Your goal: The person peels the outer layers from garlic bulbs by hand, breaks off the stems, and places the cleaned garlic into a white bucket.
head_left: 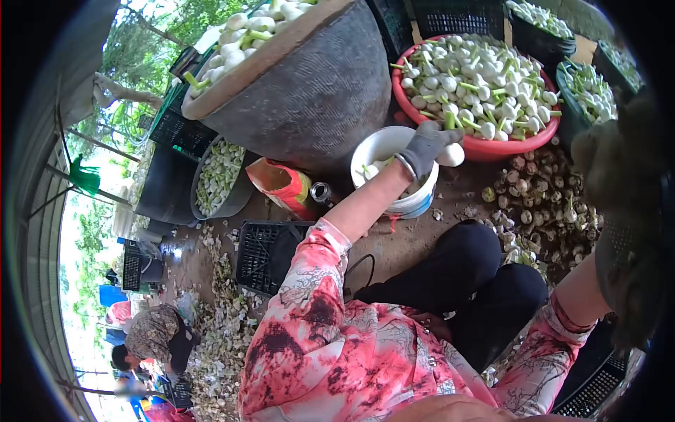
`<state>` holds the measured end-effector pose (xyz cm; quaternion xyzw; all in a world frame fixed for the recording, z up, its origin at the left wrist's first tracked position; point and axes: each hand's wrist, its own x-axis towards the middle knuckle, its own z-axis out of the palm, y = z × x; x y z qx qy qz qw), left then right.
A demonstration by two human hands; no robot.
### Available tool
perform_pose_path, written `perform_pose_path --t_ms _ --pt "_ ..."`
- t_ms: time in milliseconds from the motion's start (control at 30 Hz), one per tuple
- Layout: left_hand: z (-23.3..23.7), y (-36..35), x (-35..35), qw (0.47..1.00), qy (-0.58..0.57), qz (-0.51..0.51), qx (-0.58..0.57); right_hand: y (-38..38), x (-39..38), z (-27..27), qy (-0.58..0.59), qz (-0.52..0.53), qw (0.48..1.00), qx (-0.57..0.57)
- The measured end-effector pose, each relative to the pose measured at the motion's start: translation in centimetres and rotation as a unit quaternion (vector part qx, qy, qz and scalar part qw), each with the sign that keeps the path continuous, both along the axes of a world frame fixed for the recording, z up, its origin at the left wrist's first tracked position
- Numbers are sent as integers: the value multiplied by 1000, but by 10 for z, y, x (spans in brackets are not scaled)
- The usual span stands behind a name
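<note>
My left hand [427, 146], in a dark grey glove, reaches over the rim of a white bucket [365, 151]. Its fingers are closed around a white garlic bulb [451, 155], just outside the bucket's right side. A few pale bulbs show inside the bucket, partly behind my wrist. Right beyond that hand stands a red tub [485, 149] heaped with trimmed garlic bulbs [478, 81] with short green stems. My right hand [619, 165], also in a dark glove, is raised close to the camera at the far right. Blur and shadow hide its fingers and anything in them.
A large dark vat [309, 91] full of garlic stands upper left. Dirty untrimmed bulbs [538, 193] lie on the ground at right. Nearby are a red-yellow bag [281, 186], a black crate [264, 254] and scattered peelings [218, 352]. Another person [155, 334] bends over at lower left.
</note>
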<state>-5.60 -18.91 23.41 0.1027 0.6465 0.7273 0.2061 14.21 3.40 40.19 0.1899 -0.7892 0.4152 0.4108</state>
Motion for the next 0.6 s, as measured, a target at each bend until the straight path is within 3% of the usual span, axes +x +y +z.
perform_pose_path --t_ms 100,167,200,267,333,367,567,600 --pt "15 -37 0 999 19 30 41 -2 6 11 11 -20 999 22" --pt "32 -59 4 994 98 43 -2 -8 15 15 19 -36 998 40" --pt "30 -64 -14 944 308 91 -80 -10 22 16 20 -48 998 41" --pt "35 -97 -4 823 518 104 -210 -8 29 27 13 -70 997 40" --pt "90 -121 17 923 358 101 -98 -19 34 37 15 -84 995 49" --pt "107 -126 27 984 128 115 51 -22 39 39 16 -92 994 51" --pt "123 -175 27 961 204 176 62 -27 60 51 30 -129 989 71" --pt "131 -181 39 924 339 170 -46 -28 66 52 35 -139 986 79"
